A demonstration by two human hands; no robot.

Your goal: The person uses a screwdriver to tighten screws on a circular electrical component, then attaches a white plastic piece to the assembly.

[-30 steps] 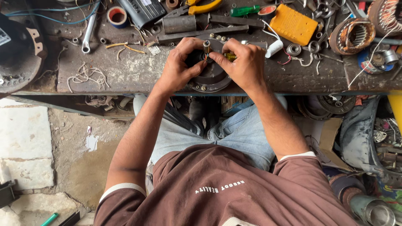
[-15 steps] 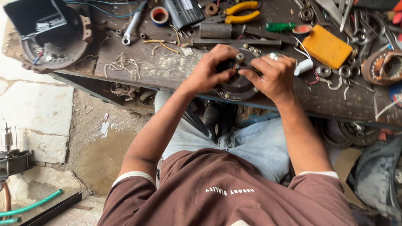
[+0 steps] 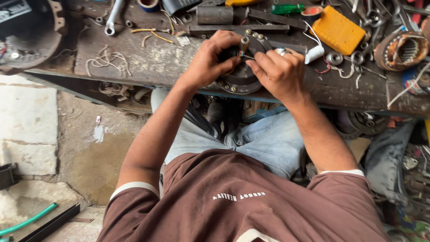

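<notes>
Since before, both hands, left hand (image 3: 210,60) and right hand (image 3: 280,71), stay gripping one round motor (image 3: 242,76).

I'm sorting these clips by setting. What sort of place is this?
Probably a small motor repair workshop: a worn workbench strewn with a spanner and a copper-wound coil, while both hands work on a round motor part.

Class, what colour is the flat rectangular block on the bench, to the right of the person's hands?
Orange-yellow block, seen in the head view.

Dark grey round motor housing (image 3: 242,76); yellow-orange block (image 3: 339,30) far right; green screwdriver handle (image 3: 286,8); brown shirt (image 3: 242,201) near; pale blue jeans (image 3: 264,139).
</notes>
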